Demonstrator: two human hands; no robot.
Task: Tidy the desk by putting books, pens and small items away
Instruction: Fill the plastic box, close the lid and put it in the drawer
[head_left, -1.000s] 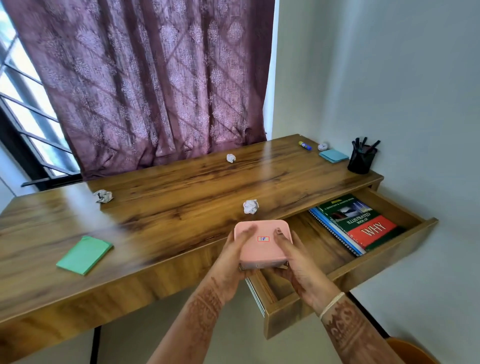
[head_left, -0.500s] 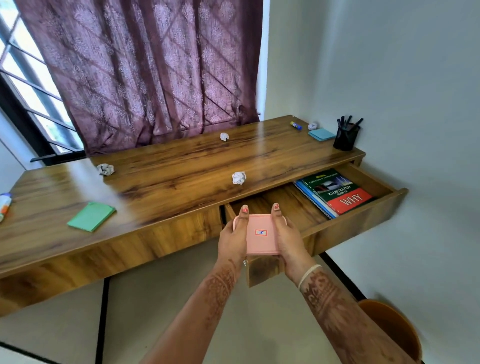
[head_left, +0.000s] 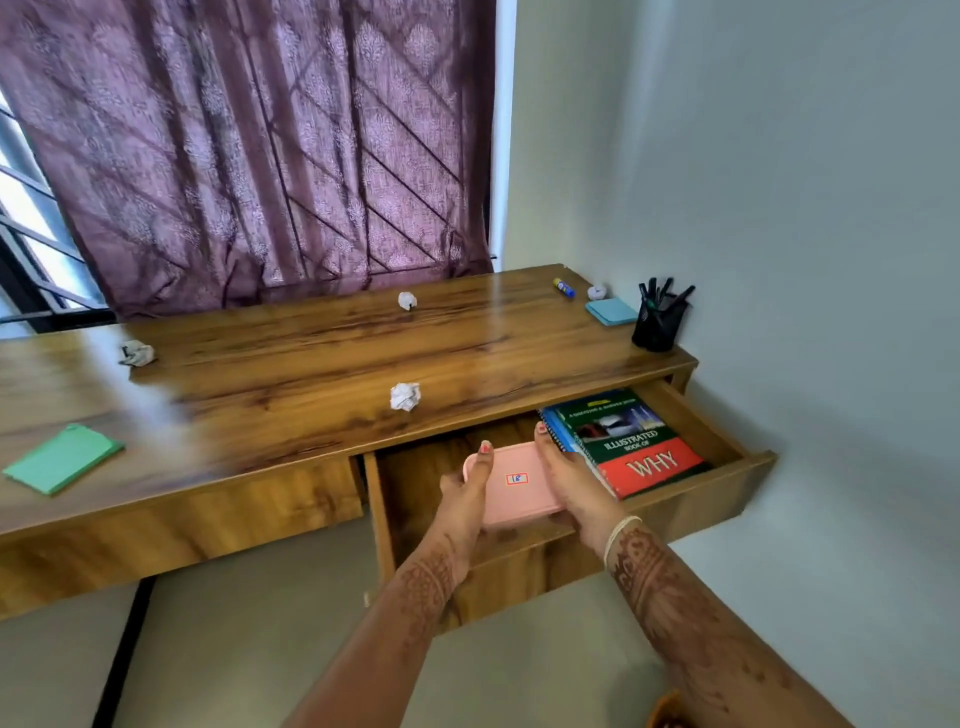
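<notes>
A pink box (head_left: 514, 486) with a small red-edged label is held low inside the open wooden drawer (head_left: 691, 480), to the left of a green and red book (head_left: 628, 441). My left hand (head_left: 467, 493) grips its left side and my right hand (head_left: 569, 480) grips its right side. The book lies on a blue spiral notebook at the drawer's right end. On the desk (head_left: 311, 364) lie a green notepad (head_left: 62, 457), a blue notepad (head_left: 610, 312), a glue stick (head_left: 563, 287) and several crumpled paper balls, one (head_left: 405, 396) just behind the drawer.
A black pen holder (head_left: 660, 322) with pens stands at the desk's right end by the wall. A purple curtain (head_left: 249, 145) hangs behind the desk. A brown stool edge (head_left: 662, 712) shows at the bottom right.
Both hands have carried the pink box forward and down from above the drawer's front edge into the drawer. The view has pulled back and shifted.
</notes>
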